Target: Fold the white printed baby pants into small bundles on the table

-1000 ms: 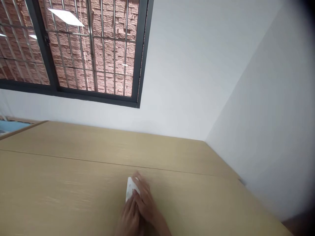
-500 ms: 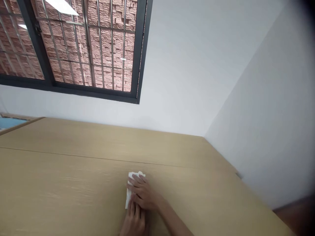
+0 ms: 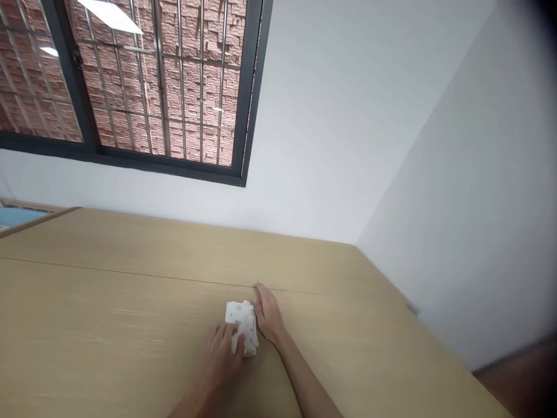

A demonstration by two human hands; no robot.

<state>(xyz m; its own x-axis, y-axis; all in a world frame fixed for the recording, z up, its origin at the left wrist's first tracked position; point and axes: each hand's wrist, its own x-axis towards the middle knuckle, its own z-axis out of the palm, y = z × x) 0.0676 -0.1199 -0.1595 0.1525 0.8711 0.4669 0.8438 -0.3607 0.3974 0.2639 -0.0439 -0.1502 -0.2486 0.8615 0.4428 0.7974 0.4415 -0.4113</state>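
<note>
One folded white cloth (image 3: 246, 320), its small prints unclear, lies on the desk (image 3: 130, 313); left hand (image 3: 223, 349) hides its lower-left corner, grip cannot be told; right hand (image 3: 268, 314), unclenched, beside its right edge.

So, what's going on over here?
A person is handling a small white patterned piece, apparently folded cloth, on a wide wood-coloured table. The left hand has its fingers over the near left part of it. The right hand lies along its right edge, though whether it touches is hard to tell. The piece looks flat and compact.
</note>
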